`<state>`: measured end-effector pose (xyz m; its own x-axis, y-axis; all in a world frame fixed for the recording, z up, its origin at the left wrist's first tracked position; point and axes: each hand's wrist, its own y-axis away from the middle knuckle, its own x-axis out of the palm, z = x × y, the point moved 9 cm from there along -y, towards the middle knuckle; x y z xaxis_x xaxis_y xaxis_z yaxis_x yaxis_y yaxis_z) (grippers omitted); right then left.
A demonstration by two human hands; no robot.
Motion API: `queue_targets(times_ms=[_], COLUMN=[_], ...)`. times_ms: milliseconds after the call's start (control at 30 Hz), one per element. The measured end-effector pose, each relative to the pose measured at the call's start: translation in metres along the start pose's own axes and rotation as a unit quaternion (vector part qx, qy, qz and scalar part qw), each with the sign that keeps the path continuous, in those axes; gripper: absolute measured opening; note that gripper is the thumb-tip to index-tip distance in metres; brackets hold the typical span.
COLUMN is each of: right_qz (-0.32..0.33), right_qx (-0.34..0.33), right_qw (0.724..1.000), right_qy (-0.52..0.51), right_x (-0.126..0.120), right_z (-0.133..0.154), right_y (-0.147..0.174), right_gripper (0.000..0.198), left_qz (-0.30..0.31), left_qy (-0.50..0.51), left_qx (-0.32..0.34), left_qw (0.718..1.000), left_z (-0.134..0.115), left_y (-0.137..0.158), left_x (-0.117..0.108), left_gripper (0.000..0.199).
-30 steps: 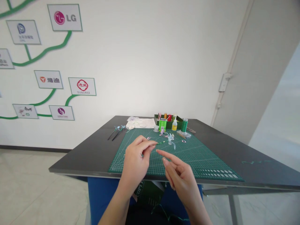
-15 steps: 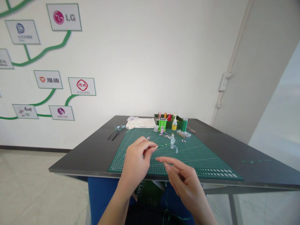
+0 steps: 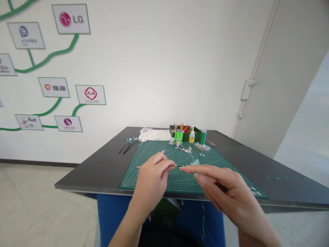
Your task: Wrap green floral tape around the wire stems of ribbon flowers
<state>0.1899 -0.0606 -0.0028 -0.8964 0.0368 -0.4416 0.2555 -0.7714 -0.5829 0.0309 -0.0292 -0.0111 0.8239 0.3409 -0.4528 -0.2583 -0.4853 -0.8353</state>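
My left hand pinches a thin stem between thumb and fingertips. Its gold-coloured end sticks out to the left of the hand, and a green-wrapped part shows on the right. Pale blue translucent petals at the stem's right end are partly hidden behind my right hand. That hand's index finger stretches along the stem, its tip by the wrapped part, with the thumb bent below. Fine green thread hangs under the right hand over my lap; the grip on it is mostly hidden.
A green cutting mat covers the table's middle. Scissors, a green can, a glue bottle, a green thread spool and a box of spools stand behind. Two blue-petalled hairpins lie at left.
My right hand has moved right and up, its index finger now beside the stem. The petals have come lower and nearer. My left hand keeps its pinch, slightly lower.
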Motion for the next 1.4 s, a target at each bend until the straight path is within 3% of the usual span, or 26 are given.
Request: queue_targets(times_ms=[200,333,500,633,800,933,1133,1400], right_qz=[0.049,0.098,0.128,0.166,0.206,0.229,0.202,0.186], right_qx=[-0.034,-0.025,-0.014,0.033,0.1,0.129,0.178,0.136], right_qw=[0.998,0.995,0.992,0.986,0.972,0.962,0.949,0.957], right_qy=[0.011,0.022,0.014,0.004,-0.045,-0.075,-0.166,-0.175], right_x=[-0.024,-0.03,-0.03,-0.016,0.022,0.055,0.076,0.067], right_z=[0.028,0.028,0.005,-0.042,-0.102,-0.12,-0.113,-0.079], right_y=[-0.039,-0.063,-0.094,-0.102,-0.075,-0.029,0.029,0.052], right_gripper=[0.032,0.036,0.041,0.042,0.053,0.057,0.059,0.056], left_qz=[0.017,0.022,0.016,-0.003,-0.054,-0.09,-0.105,-0.064], left_qy=[0.004,0.017,0.048,0.057,0.053,0.025,-0.006,0.009], left_qx=[0.023,0.039,0.049,0.049,0.035,0.017,0.004,-0.021], left_qw=[1.0,0.999,0.997,0.997,0.997,0.995,0.994,0.998], left_z=[-0.008,-0.013,-0.015,-0.014,-0.009,0.002,0.013,0.015], left_y=[0.0,0.001,0.001,0.0,0.0,-0.001,-0.003,-0.002], left_x=[0.001,0.001,-0.002,-0.006,-0.019,-0.028,-0.029,-0.015], left_gripper=[0.02,0.022,0.021,0.02,0.019,0.018,0.019,0.02])
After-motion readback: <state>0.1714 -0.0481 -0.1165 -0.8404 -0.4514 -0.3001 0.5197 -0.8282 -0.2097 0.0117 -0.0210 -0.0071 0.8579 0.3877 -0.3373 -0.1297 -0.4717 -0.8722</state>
